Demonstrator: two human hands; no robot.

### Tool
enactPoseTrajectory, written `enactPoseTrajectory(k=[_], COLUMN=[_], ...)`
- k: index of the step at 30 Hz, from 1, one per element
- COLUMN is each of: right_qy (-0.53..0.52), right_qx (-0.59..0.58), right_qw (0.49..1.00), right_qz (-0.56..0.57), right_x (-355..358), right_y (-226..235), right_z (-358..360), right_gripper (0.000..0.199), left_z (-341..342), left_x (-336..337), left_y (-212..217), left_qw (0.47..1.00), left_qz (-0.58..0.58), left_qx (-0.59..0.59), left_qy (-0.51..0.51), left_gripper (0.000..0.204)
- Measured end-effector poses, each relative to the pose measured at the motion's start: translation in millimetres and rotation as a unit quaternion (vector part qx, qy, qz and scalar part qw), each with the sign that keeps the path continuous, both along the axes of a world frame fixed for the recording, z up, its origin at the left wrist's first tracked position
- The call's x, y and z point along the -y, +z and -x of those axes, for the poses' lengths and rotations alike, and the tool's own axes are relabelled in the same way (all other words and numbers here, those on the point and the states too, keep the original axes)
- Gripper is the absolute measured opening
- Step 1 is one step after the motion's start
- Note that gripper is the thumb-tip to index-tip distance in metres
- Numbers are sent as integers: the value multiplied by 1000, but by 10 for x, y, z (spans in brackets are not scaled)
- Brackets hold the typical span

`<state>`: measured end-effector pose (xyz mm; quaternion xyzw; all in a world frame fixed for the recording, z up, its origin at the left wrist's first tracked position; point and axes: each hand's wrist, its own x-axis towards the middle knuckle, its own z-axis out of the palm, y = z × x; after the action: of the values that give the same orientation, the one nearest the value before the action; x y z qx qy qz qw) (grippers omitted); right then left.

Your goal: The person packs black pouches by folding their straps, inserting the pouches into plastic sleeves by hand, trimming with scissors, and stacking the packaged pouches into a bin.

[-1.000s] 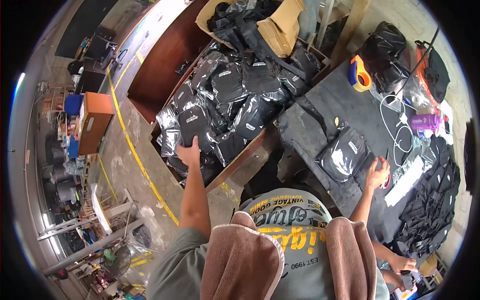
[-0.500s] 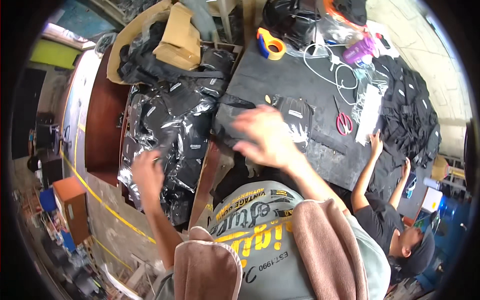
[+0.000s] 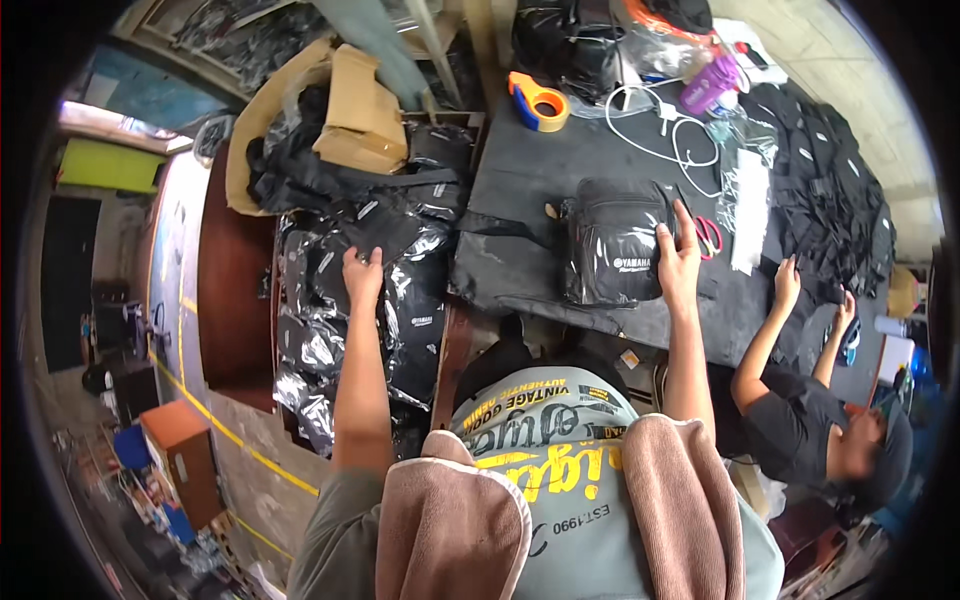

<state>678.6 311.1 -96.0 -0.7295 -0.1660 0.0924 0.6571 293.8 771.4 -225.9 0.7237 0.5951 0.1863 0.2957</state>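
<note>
My left hand (image 3: pixel 363 278) is over the pile of plastic-wrapped black bags (image 3: pixel 415 310), its fingers and thumb closed at the lower edge of a loose black bag (image 3: pixel 388 232). From that bag a black strap (image 3: pixel 505 228) runs across to the dark table. My right hand (image 3: pixel 681 262) grips the right edge of a black pouch in clear plastic (image 3: pixel 615 245) lying on the table, thumb on its top and fingers along its side. Behind those fingers, red-handled scissors (image 3: pixel 709 238) are partly hidden.
A cardboard carton (image 3: pixel 365 120) with black straps stands beyond the pile. On the dark table (image 3: pixel 510 270) are an orange-and-blue tape dispenser (image 3: pixel 539 103), a white cable (image 3: pixel 690 150), a purple bottle (image 3: pixel 710 85) and heaped black straps (image 3: pixel 830 190). A co-worker (image 3: pixel 800 410) handles straps at right.
My right hand has moved right, from above the table's left part to the wrapped pouch's edge. The loose black bag has shifted left onto the pile, where my left hand has closed on it.
</note>
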Motion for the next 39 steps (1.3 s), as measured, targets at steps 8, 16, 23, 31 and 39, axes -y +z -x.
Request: enactPoseTrajectory(k=[8, 16, 23, 31, 39], right_qy=[-168, -199, -135, 98, 27], right_qx=[30, 73, 198, 125, 64], right_qw=[900, 872, 911, 977, 986], right_qz=[400, 441, 335, 144, 150], right_x=[186, 242, 161, -559, -327], right_y=[-1099, -916, -455, 176, 173], right_z=[313, 376, 388, 525, 460], right_gripper=[86, 80, 58, 31, 68], left_z=[-606, 196, 1095, -56, -2178], left_x=[-183, -442, -339, 601, 2203], left_y=[240, -349, 66, 1532, 1499], left_qw=[914, 937, 913, 848, 760], left_qz=[-25, 128, 189, 294, 467], left_qx=[-313, 66, 337, 437, 359], left_qy=[258, 319, 132, -63, -275], left_gripper=[103, 52, 65, 42, 46])
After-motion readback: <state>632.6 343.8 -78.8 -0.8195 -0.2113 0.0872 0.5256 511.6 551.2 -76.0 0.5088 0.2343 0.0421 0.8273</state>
